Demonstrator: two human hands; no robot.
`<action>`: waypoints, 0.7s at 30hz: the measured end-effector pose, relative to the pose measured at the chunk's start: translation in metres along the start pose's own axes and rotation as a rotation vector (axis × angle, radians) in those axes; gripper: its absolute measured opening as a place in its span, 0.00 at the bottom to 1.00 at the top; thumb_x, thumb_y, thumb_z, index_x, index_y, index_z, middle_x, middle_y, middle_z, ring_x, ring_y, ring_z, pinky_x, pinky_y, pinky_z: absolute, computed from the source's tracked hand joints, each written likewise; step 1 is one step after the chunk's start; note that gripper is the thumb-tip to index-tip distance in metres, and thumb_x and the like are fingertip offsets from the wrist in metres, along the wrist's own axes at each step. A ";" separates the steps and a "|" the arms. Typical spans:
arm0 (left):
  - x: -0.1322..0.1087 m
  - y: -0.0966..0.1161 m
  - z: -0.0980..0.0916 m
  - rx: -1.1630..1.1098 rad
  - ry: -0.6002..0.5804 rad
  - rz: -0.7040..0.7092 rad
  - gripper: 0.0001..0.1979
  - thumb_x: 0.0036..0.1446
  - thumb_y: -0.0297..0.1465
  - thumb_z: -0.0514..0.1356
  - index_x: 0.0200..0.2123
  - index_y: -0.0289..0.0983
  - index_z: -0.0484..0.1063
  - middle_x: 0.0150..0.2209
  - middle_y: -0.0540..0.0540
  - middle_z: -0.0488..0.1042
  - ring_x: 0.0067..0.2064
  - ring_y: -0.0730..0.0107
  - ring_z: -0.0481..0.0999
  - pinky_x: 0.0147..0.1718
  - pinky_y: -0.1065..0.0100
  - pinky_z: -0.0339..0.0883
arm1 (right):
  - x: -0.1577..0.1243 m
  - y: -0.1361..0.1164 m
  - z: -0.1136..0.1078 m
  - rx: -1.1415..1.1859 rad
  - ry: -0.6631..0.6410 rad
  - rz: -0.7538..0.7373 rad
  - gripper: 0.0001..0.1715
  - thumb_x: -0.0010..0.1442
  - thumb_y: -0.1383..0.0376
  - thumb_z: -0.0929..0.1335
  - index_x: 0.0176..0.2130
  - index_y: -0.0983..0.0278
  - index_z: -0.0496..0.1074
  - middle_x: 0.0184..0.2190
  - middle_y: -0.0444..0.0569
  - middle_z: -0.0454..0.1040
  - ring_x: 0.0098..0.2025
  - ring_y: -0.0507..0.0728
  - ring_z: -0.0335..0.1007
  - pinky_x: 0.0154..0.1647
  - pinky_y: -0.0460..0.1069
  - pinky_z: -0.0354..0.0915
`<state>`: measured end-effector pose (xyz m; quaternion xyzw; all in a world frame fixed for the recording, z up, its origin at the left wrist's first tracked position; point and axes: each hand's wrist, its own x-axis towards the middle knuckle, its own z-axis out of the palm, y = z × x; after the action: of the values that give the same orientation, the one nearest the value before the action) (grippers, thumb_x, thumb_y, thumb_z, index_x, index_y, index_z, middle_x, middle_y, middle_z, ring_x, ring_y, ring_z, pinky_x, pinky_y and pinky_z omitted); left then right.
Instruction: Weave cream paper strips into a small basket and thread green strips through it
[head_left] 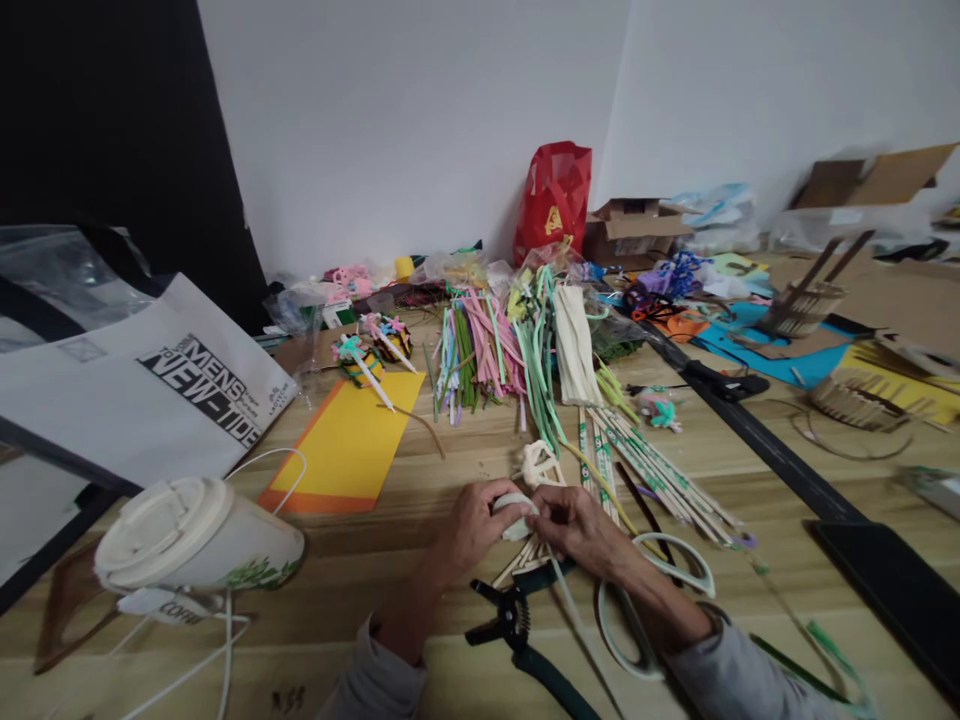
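My left hand (472, 530) is closed around a white roll (514, 510), ring-shaped and tape-like. Beside it, the fingers of my right hand (581, 530) pinch at the roll's edge; what lies between the fingertips is too small to make out. A thin pale strip (574, 605) runs from below the hands towards the front edge. Just beyond the fingers sits a small cream woven piece (540, 465). Wooden sticks (525, 560) poke out beneath the hands. Dark green-handled pliers (514, 615) lie close to my left wrist, and white-handled scissors (626, 635) lie partly under my right forearm.
Paper-wrapped chopsticks (660, 465) and bundles of coloured pipe cleaners (487, 345) lie ahead. A paper cup (199, 535) lies at left near a white bag (187, 375). Yellow card (352, 430), a red bag (553, 205) and small stick baskets (862, 400) are farther out.
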<state>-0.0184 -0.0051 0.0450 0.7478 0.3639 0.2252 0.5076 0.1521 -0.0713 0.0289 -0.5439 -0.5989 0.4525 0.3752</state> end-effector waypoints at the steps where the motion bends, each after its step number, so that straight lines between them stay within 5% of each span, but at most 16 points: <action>1: 0.000 0.000 0.000 0.023 0.009 0.008 0.09 0.51 0.35 0.61 0.25 0.35 0.74 0.24 0.50 0.69 0.29 0.71 0.65 0.28 0.72 0.56 | 0.000 0.000 0.000 0.011 -0.004 0.005 0.13 0.60 0.61 0.67 0.26 0.63 0.67 0.15 0.38 0.64 0.17 0.48 0.60 0.18 0.43 0.52; 13: 0.005 -0.018 0.014 -0.393 0.127 -0.106 0.17 0.46 0.43 0.66 0.23 0.33 0.71 0.20 0.52 0.65 0.24 0.75 0.61 0.24 0.73 0.54 | 0.006 0.003 -0.002 0.272 -0.021 0.126 0.21 0.54 0.49 0.71 0.30 0.65 0.70 0.15 0.39 0.68 0.16 0.49 0.63 0.18 0.43 0.58; 21: 0.004 -0.013 0.023 -0.486 0.329 -0.162 0.20 0.42 0.45 0.67 0.20 0.34 0.69 0.20 0.53 0.63 0.23 0.77 0.59 0.23 0.74 0.53 | 0.009 0.002 0.004 0.401 -0.031 0.187 0.24 0.46 0.47 0.74 0.25 0.64 0.69 0.14 0.38 0.68 0.15 0.48 0.62 0.18 0.44 0.58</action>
<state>-0.0036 -0.0134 0.0244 0.5265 0.4352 0.3824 0.6222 0.1475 -0.0634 0.0250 -0.5047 -0.4494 0.6037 0.4230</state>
